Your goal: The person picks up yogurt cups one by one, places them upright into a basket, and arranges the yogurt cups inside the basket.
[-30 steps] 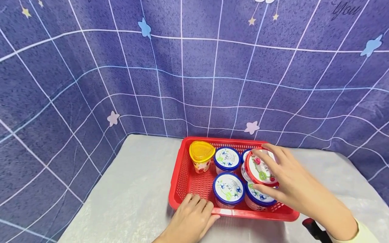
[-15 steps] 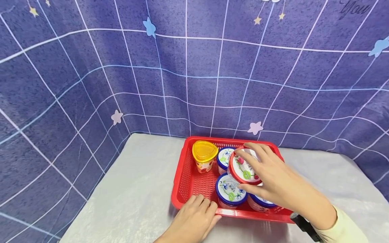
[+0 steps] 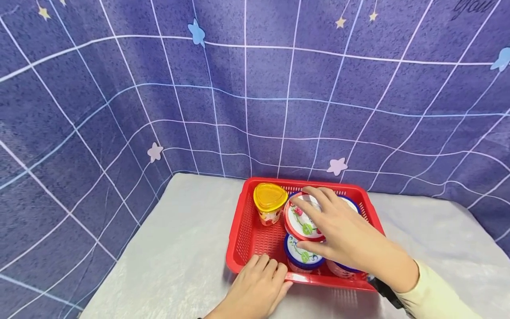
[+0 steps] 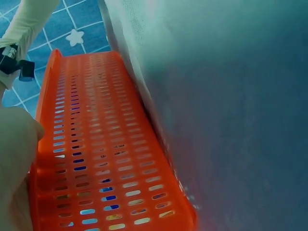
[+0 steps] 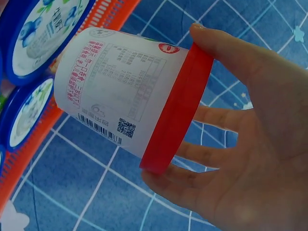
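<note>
My right hand (image 3: 342,226) grips a red-lidded plastic cup (image 3: 303,219) by its lid rim and holds it above the blue-lidded cups in the red basket (image 3: 235,239). In the right wrist view, fingers and thumb span the red lid of the cup (image 5: 127,91), whose side carries printed text and a barcode. Below it stands a blue-lidded cup (image 3: 303,253) with a blueberry picture. To the left, a yellow-lidded cup (image 3: 270,201) stands inside the basket. My left hand (image 3: 256,285) holds the basket's front rim, its fingers hooked over the edge.
More blue-lidded cups sit in the basket's right part, partly hidden by my right hand. The basket stands on a pale cloth-covered table (image 3: 171,257). Behind hangs a purple grid-patterned curtain (image 3: 255,115). A black strap device (image 3: 384,291) is on the right wrist.
My right hand has carried the red-lidded cup leftward over the basket, from the right-hand cups to near the yellow-lidded cup. The left hand stays on the rim.
</note>
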The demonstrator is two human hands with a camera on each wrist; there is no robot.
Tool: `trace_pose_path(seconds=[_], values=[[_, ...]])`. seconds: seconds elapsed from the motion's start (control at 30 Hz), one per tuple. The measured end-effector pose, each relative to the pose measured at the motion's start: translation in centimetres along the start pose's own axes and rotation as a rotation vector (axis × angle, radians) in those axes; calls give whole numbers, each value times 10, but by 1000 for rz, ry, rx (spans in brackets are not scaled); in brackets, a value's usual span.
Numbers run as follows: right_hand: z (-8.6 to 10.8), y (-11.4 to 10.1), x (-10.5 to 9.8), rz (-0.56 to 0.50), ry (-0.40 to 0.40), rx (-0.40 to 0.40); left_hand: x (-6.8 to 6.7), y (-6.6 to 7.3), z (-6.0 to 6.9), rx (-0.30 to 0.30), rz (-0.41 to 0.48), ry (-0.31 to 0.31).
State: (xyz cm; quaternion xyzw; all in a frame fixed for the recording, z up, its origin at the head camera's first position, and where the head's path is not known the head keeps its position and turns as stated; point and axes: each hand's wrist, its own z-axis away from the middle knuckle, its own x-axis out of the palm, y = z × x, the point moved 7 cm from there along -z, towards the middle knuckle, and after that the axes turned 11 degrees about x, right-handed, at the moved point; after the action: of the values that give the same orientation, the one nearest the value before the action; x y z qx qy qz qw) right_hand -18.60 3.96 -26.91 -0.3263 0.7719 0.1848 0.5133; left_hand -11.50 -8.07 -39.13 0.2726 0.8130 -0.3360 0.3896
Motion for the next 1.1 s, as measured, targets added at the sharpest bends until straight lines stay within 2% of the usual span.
trace_pose_path(seconds=[0.3, 0.77, 1.1], values=[[-12, -15, 7, 5, -36, -36, 1, 2, -1, 16, -51, 48], [-26, -32, 23, -32, -60, -94, 3, 3, 1, 33, -90, 63], [-38, -43, 37, -40, -104, -129, 7, 2, 2, 33, -101, 1]])
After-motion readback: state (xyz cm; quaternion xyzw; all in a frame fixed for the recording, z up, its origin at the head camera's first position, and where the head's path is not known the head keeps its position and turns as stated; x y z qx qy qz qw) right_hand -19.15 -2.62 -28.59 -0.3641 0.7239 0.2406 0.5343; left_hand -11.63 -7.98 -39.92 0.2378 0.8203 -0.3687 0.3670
